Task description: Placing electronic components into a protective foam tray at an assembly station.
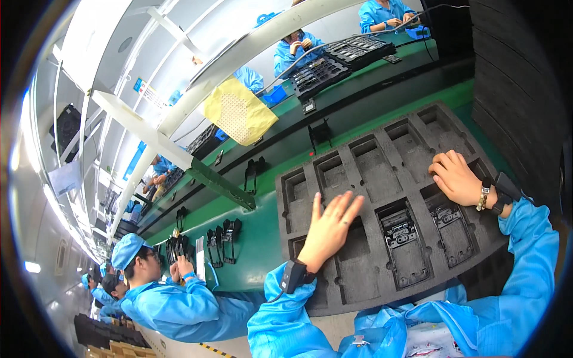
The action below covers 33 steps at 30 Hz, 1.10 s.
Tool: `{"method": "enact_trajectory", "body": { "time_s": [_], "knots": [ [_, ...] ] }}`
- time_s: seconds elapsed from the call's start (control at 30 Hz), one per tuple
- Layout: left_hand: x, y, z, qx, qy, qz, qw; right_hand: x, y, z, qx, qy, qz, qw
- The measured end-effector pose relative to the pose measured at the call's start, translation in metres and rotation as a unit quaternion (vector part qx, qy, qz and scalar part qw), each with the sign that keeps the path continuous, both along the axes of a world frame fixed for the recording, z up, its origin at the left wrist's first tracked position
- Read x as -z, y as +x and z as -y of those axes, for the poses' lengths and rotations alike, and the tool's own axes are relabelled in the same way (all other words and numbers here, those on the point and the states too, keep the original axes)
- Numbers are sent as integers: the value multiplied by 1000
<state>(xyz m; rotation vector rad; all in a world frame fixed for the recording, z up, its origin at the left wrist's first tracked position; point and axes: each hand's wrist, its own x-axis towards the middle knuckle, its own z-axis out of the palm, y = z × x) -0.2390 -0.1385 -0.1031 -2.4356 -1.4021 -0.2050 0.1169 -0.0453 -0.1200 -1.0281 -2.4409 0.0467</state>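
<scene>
A dark grey foam tray [382, 203] with two rows of rectangular compartments lies in front of me on the green bench. My left hand [334, 224] is over the tray's middle, fingers spread, holding nothing that I can see. My right hand [458, 179] rests over the tray's right part, its fingers loosely bent and a little apart, with nothing visible in them. Two compartments of the near row, between and below my hands, hold black rectangular device frames: one black frame [401, 232] and another black frame [449, 224]. Several far-row compartments show bare foam.
To my left a co-worker [173, 292] in blue handles small parts, beside black brackets [224, 238] on the green bench [262, 250]. A conveyor [364, 83] runs behind the tray. A yellow sheet [239, 110] hangs from a white beam. Stacked dark trays [519, 113] stand at right.
</scene>
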Motion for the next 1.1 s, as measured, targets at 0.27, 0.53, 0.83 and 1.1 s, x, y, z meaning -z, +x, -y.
{"method": "enact_trajectory", "body": {
  "time_s": [0.27, 0.53, 0.83, 1.1],
  "knots": [
    [-16, 81, 36, 234, -76, 71, 967, -2, -1, 2, -10, 33, 14, 999],
    [8, 95, 37, 306, -162, 106, 932, 0, 0, 2, -10, 28, 4, 1000],
    [-2, 88, 40, 315, -179, 100, 927, -1, 1, 3, -7, 40, 1, 999],
    [-9, 78, 40, 295, -257, 93, 916, 8, 3, -2, 0, 49, -4, 999]
  ]
}}
